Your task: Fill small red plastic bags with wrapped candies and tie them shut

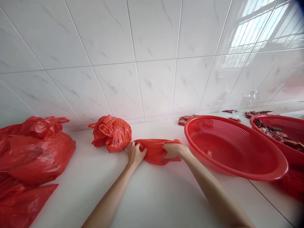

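Observation:
A red plastic bag [155, 153] lies spread between my two hands on the white counter. My left hand [136, 154] pinches its left end, thumb and fingers closed on the plastic. At the bag's right end, my right hand [174, 150] reaches into its opening, with the fingertips hidden by the red film. Just left of my left hand sits a knotted, filled red bag [112, 133]. To the right of my right hand is a red oval basket [237, 171] with one small red packet [208, 153] inside.
Large filled red bags [38, 152] stand at the far left. A second red basket [263, 128] with several packets is at the right edge. Small red packets [184, 120] lie by the tiled wall [156, 85], behind the counter [152, 196].

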